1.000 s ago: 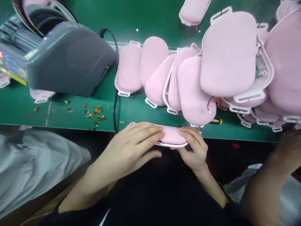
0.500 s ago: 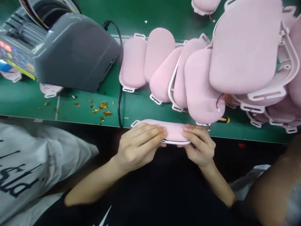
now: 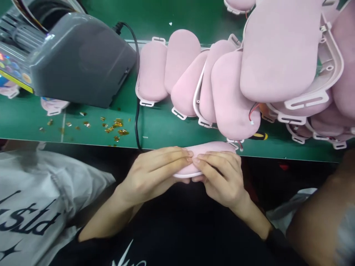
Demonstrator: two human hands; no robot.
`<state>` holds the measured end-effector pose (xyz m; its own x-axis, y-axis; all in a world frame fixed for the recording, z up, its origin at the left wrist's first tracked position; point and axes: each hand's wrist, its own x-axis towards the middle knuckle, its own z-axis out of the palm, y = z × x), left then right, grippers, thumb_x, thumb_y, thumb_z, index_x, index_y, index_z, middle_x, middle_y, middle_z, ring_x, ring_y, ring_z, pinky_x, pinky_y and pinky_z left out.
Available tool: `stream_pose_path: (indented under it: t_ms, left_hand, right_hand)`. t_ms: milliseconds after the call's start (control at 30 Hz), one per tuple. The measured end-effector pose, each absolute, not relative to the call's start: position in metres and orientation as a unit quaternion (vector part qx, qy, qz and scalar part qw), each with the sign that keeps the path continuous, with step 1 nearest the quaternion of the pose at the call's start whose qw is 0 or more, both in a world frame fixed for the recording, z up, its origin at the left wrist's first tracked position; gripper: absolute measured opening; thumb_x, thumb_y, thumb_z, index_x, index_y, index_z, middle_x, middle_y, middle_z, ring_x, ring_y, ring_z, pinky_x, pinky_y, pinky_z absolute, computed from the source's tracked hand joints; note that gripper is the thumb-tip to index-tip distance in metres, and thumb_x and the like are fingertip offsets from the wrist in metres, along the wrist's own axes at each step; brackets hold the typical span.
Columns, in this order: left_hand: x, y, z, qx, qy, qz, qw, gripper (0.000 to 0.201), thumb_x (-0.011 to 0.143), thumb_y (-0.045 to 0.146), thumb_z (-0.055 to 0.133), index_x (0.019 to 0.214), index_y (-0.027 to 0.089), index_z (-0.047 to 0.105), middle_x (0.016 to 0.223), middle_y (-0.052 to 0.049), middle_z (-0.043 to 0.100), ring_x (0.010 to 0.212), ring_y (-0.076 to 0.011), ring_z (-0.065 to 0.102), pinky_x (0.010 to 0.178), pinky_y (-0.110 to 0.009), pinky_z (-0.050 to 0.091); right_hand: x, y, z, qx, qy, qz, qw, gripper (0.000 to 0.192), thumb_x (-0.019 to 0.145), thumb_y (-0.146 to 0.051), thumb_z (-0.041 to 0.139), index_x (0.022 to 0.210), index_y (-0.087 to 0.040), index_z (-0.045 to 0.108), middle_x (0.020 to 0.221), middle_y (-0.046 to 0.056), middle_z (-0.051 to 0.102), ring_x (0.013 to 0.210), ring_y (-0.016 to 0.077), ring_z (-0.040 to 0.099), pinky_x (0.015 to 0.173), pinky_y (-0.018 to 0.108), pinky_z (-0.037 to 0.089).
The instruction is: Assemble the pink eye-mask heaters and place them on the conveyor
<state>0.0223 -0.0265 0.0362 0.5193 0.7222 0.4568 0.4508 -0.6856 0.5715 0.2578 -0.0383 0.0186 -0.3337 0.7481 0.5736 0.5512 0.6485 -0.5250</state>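
Between my two hands is a pink padded shell (image 3: 213,147) with a pale rim and a slotted strap loop, held at the table's front edge. My left hand (image 3: 155,170) grips its left side, fingers on top and thumb below. Close beside it, my right hand (image 3: 222,173) pinches the right side in the same way, fingertips on the padded face. The fingers of both hands cover much of the shell. Its underside is hidden from me.
Several similar pink shells (image 3: 183,62) lie overlapped across the green table (image 3: 163,129), stacked higher at right. A grey machine (image 3: 83,62) with a black cable (image 3: 137,122) stands at left. Gold scraps (image 3: 118,123) and a yellow-black tool handle (image 3: 259,136) lie near the edge. People sit on both sides.
The shell has turned in my hands, so its strap loop now shows at the right instead of the left. My hands have come closer together, the right one moving left.
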Motion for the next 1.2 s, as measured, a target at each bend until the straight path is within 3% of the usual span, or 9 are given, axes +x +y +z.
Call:
stream_pose_path:
  t_ms: [167,267,367,500,567,700,967,1067,1200]
  left_hand:
    - [0.034,-0.033,0.037,0.823,0.368,0.388,0.192,0.031,0.087,-0.005,0.083,0.115,0.007,0.077,0.116,-0.014,0.086,0.112,-0.0234,0.083,0.105,-0.035,0.069]
    - [0.023,-0.031,0.030,0.822,0.364,0.391,0.197,0.031,0.087,-0.004,0.082,0.115,0.009,0.077,0.118,-0.013,0.086,0.111,-0.0244,0.084,0.104,-0.037,0.069]
    - [0.003,-0.021,0.032,0.834,0.399,0.331,0.189,0.026,0.095,0.005,0.079,0.119,0.015,0.077,0.119,-0.010,0.086,0.112,-0.0252,0.084,0.106,-0.040,0.067]
    - [0.007,-0.012,0.049,0.870,0.422,0.215,0.139,0.024,0.103,0.024,0.076,0.127,0.018,0.074,0.126,-0.010,0.085,0.122,-0.0306,0.080,0.116,-0.051,0.060]
    - [0.025,-0.013,0.052,0.892,0.386,0.209,0.111,0.029,0.103,0.031,0.077,0.128,0.017,0.073,0.127,-0.010,0.085,0.123,-0.0309,0.080,0.113,-0.050,0.060]
    - [0.056,-0.021,0.042,0.887,0.365,0.275,0.064,0.014,0.103,0.018,0.076,0.118,0.019,0.075,0.111,-0.004,0.089,0.105,-0.0219,0.085,0.094,-0.037,0.061]
    - [0.060,-0.030,0.027,0.862,0.396,0.314,0.044,0.021,0.095,0.007,0.081,0.112,0.019,0.077,0.105,-0.002,0.089,0.098,-0.0209,0.086,0.090,-0.037,0.059]
    - [0.059,-0.026,0.031,0.870,0.378,0.314,0.045,0.020,0.096,0.012,0.082,0.113,0.019,0.077,0.104,-0.001,0.089,0.095,-0.0214,0.086,0.087,-0.037,0.060]
    - [0.040,-0.020,0.031,0.881,0.387,0.264,0.068,0.031,0.097,0.032,0.085,0.125,0.021,0.075,0.113,-0.006,0.088,0.106,-0.0279,0.084,0.099,-0.042,0.060]
  right_hand:
    - [0.248,-0.040,0.012,-0.410,-0.775,0.098,0.471,0.016,0.111,-0.020,0.062,0.113,-0.019,0.078,0.096,0.002,0.084,0.095,0.0152,0.077,0.087,0.034,0.051]
    - [0.255,-0.039,0.010,-0.393,-0.804,0.093,0.437,0.014,0.110,-0.025,0.067,0.119,-0.021,0.077,0.102,0.001,0.086,0.099,0.0149,0.078,0.092,0.033,0.052]
    - [0.269,-0.037,0.004,-0.420,-0.816,0.109,0.382,0.023,0.106,-0.030,0.075,0.127,-0.025,0.074,0.114,0.004,0.085,0.108,0.0204,0.079,0.101,0.038,0.057]
    - [0.281,-0.033,-0.014,-0.430,-0.756,0.184,0.457,0.040,0.100,-0.017,0.077,0.137,-0.028,0.070,0.114,0.007,0.083,0.107,0.0259,0.079,0.093,0.045,0.066]
    - [0.281,-0.032,-0.021,-0.406,-0.745,0.212,0.485,0.042,0.100,-0.017,0.076,0.140,-0.028,0.070,0.114,0.008,0.082,0.106,0.0261,0.080,0.090,0.045,0.068]
    - [0.279,-0.031,-0.030,-0.368,-0.732,0.262,0.511,0.041,0.100,-0.018,0.077,0.140,-0.026,0.072,0.112,0.008,0.080,0.107,0.0243,0.080,0.088,0.042,0.071]
    - [0.268,-0.028,-0.040,-0.385,-0.702,0.186,0.569,0.037,0.095,-0.007,0.071,0.120,-0.033,0.080,0.097,0.000,0.082,0.088,0.0187,0.081,0.079,0.037,0.073]
    - [0.275,-0.026,-0.038,-0.371,-0.721,0.207,0.547,0.025,0.100,-0.017,0.075,0.121,-0.031,0.079,0.101,0.001,0.083,0.093,0.0204,0.082,0.079,0.038,0.074]
    - [0.284,-0.027,-0.032,-0.351,-0.751,0.258,0.496,0.036,0.099,-0.024,0.080,0.134,-0.021,0.073,0.117,0.010,0.083,0.112,0.0244,0.081,0.092,0.042,0.072]
